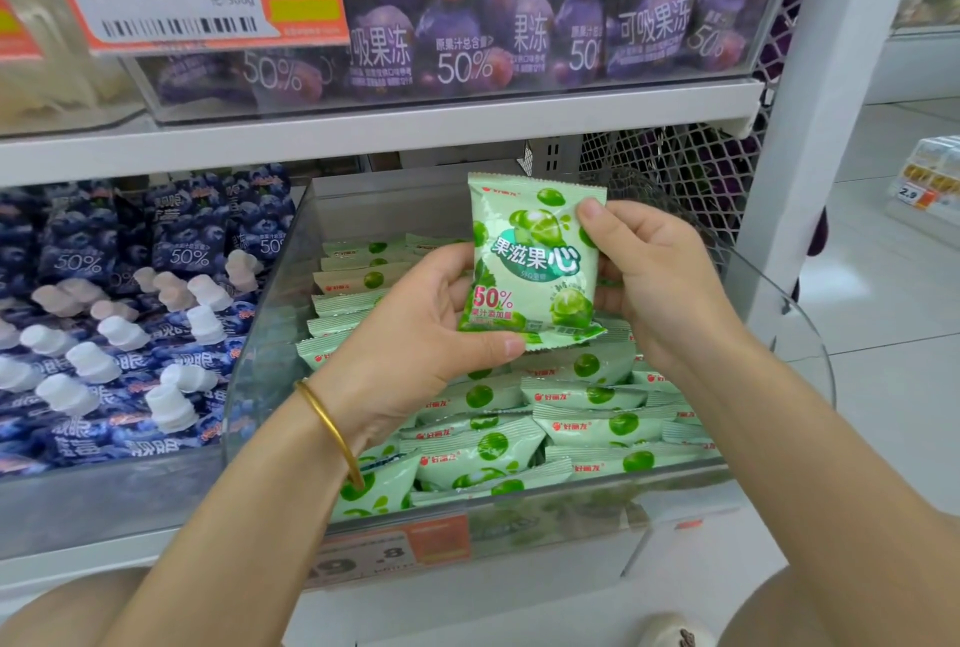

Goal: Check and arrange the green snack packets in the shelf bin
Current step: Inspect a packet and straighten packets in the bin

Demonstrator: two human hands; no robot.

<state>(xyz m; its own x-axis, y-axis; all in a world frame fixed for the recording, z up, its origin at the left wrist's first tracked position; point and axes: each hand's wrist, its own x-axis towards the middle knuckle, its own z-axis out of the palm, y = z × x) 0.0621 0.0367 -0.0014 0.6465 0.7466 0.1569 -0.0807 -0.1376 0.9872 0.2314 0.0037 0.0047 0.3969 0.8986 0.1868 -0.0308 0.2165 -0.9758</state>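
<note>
A light green snack packet point(535, 256) is held upright above the clear shelf bin point(270, 313), printed face toward me. My left hand point(421, 334) grips its lower left edge, thumb across the bottom corner. My right hand point(649, 277) pinches its right side, thumb on the upper right corner. Below, several more green packets point(571, 417) lie stacked in rows inside the bin, some tilted at the front.
Left of the bin lie blue spouted jelly pouches point(130, 329) with white caps. The shelf above point(415, 121) holds purple prune jelly pouches point(519, 12) behind a clear front. A white upright post point(800, 137) and mesh panel point(670, 163) stand at the right.
</note>
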